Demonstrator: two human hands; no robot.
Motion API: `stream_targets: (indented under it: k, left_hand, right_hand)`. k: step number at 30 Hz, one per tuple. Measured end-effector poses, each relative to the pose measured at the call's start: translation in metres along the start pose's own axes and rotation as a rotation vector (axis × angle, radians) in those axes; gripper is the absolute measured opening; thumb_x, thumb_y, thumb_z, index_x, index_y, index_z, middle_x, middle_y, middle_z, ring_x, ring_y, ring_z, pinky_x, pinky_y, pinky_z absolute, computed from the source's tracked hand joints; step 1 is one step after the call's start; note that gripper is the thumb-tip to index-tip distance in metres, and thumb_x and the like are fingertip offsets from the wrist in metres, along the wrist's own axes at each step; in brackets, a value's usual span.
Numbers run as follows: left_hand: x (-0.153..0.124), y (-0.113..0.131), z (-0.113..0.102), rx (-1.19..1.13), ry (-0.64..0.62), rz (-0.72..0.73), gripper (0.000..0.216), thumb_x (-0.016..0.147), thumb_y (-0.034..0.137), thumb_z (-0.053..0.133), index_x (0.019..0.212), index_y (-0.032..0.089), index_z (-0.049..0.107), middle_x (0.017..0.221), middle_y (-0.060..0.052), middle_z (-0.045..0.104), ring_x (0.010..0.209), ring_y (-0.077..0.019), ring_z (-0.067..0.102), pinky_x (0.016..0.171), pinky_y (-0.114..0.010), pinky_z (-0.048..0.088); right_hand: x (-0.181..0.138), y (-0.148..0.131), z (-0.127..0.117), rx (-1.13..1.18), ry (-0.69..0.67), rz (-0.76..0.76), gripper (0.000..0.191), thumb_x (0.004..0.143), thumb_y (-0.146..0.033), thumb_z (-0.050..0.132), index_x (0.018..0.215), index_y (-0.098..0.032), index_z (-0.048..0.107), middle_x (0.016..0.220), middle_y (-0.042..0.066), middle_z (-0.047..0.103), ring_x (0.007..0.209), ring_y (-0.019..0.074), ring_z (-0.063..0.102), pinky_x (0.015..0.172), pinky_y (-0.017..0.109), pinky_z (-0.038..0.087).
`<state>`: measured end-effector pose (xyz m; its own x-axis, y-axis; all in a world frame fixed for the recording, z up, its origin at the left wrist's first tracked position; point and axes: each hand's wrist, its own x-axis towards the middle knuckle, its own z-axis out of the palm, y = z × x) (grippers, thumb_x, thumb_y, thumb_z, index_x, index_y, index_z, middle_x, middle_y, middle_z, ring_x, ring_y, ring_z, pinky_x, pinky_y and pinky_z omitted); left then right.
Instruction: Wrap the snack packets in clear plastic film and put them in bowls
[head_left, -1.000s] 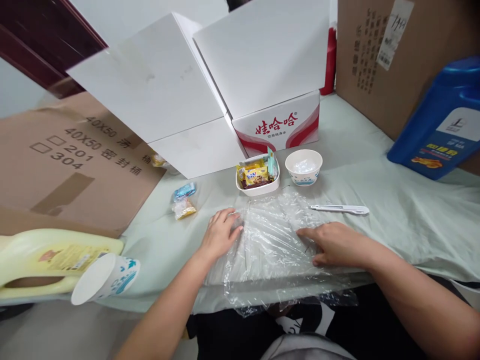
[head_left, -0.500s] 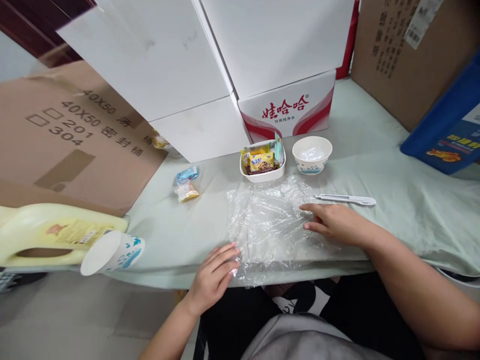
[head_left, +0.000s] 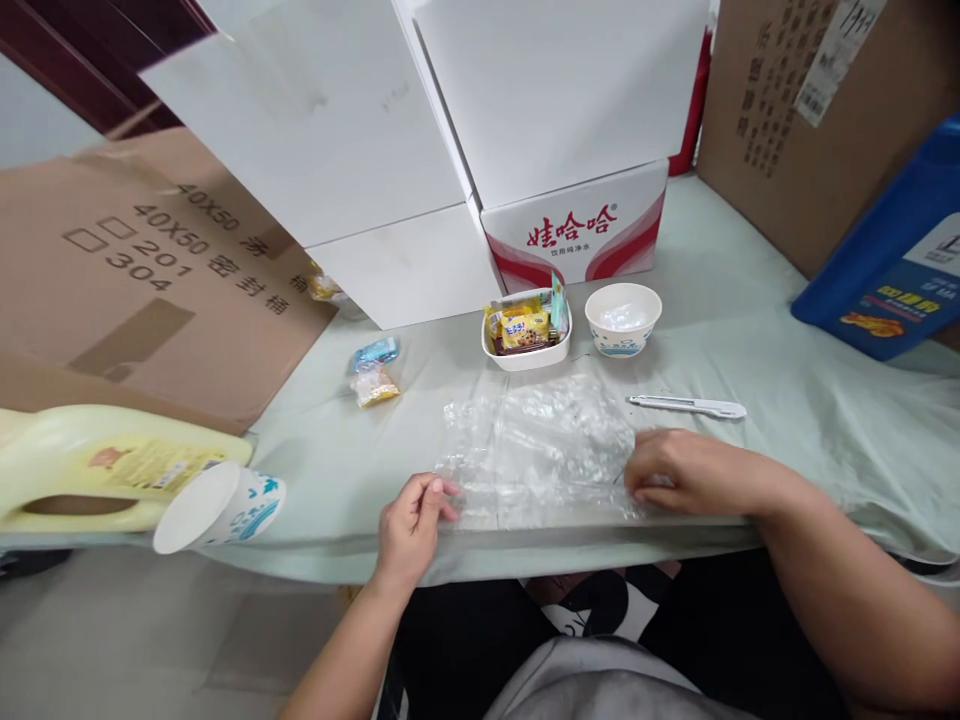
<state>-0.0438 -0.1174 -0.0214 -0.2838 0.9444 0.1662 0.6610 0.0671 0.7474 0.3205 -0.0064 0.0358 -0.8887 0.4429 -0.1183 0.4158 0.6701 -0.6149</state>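
left hand (head_left: 411, 522) and right hand (head_left: 690, 472), fingers curled, meet the film's (head_left: 551, 435) near corners; i can't tell if they pinch it. its long axis runs left to right.

The left hand (head_left: 409, 525) and right hand (head_left: 686, 473) flank a clear plastic sheet (head_left: 544, 445), apparently pinching its edges.

Clear plastic film (head_left: 536, 440): thin, glossy, wrinkled; spread nearly flat on pale green cloth (head_left: 330, 470), near front edge.
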Motion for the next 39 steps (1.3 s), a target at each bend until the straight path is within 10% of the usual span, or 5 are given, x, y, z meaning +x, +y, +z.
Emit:
stream_targets:
  k: [4,12,18,35,39]
  left_hand:
    - [0.007,0.009,-0.002,0.038,0.003,0.002,0.029,0.094,0.045,0.045,0.086,0.021,0.059,0.054,0.004,0.061,0.046,-0.0131,0.057,0.055,-0.026,0.048]
    - [0.040,0.009,0.013,0.309,0.078,-0.036,0.023,0.089,0.041,0.045,0.091,0.022,0.058,0.073,0.001,0.071,0.059,-0.0163,0.065,0.061,-0.027,0.049]
    - [0.040,0.001,0.023,0.398,0.114,-0.017,0.022,0.088,0.038,0.047,0.094,0.022,0.060,0.081,-0.003,0.073,0.076,-0.0212,0.070,0.071,-0.030,0.049]
    - [0.056,0.020,0.018,0.699,-0.043,-0.155,0.022,0.092,0.035,0.050,0.105,0.020,0.059,0.075,-0.003,0.068,0.072,-0.0235,0.066,0.063,-0.030,0.044]
    - [0.052,0.032,0.009,0.672,0.316,0.097,0.031,0.086,0.033,0.058,0.112,0.015,0.058,0.103,-0.013,0.063,0.091,-0.0275,0.064,0.076,-0.039,0.050]
  right_hand:
    - [-0.005,-0.003,-0.007,0.205,-0.032,0.053,0.024,0.094,-0.027,0.045,0.092,-0.021,0.067,0.081,0.000,0.071,0.070,0.0135,0.061,0.065,0.024,0.042]
    - [0.032,0.014,0.011,-0.239,0.352,0.599,0.036,0.097,-0.031,0.035,0.118,-0.017,0.061,0.101,0.011,0.073,0.088,0.0258,0.067,0.071,0.031,0.041]
    - [0.035,0.015,0.017,-0.166,0.369,0.559,0.053,0.096,-0.050,0.041,0.136,-0.016,0.045,0.092,0.008,0.074,0.084,0.0257,0.068,0.064,0.031,0.040]
    - [0.052,0.020,0.031,-0.386,0.452,0.633,0.034,0.097,-0.030,0.044,0.126,-0.016,0.051,0.112,0.010,0.071,0.091,0.0262,0.069,0.062,0.031,0.039]
    - [0.054,0.020,0.033,-0.406,0.453,0.625,0.033,0.096,-0.031,0.045,0.125,-0.017,0.052,0.115,0.011,0.069,0.091,0.0260,0.069,0.062,0.031,0.040]
